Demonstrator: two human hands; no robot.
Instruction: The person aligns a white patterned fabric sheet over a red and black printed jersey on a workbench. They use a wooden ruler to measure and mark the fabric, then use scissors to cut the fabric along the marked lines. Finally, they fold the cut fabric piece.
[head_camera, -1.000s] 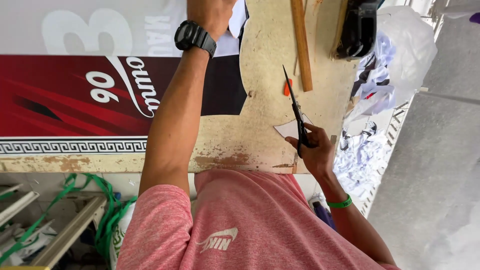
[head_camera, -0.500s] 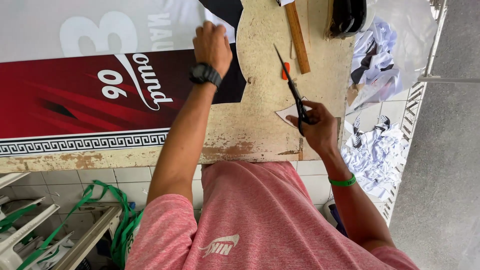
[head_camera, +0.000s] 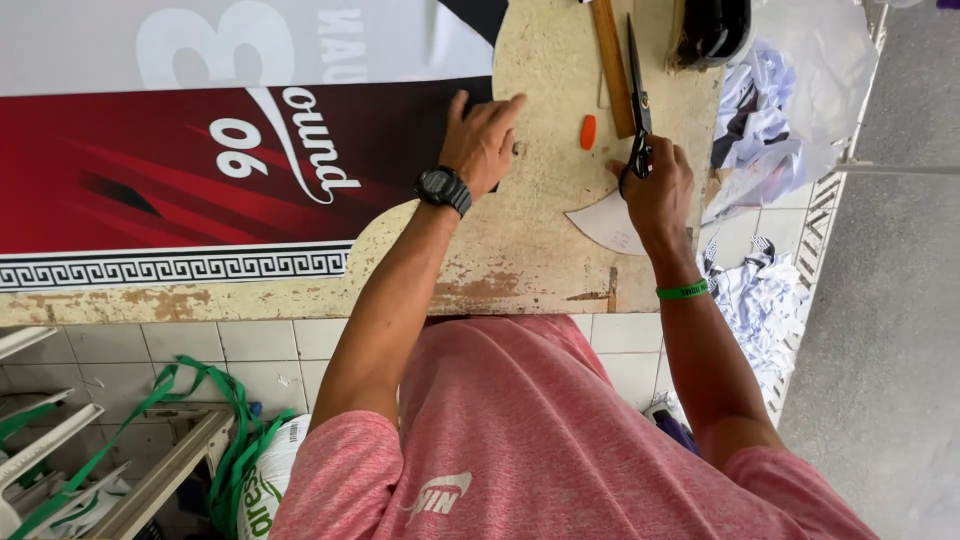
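While left hand (head_camera: 485, 140) lies flat, fingers spread, on red-black printed banner (head_camera: 200, 170) edge at bench (head_camera: 520, 250) middle, right hand (head_camera: 655, 190) fingers pinch black scissors (head_camera: 637, 100), blades pointing far, beside wooden ruler (head_camera: 612, 65).

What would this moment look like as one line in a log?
left hand: flat on printed fabric | right hand: holding scissors | worktable: wooden ruler, orange chalk
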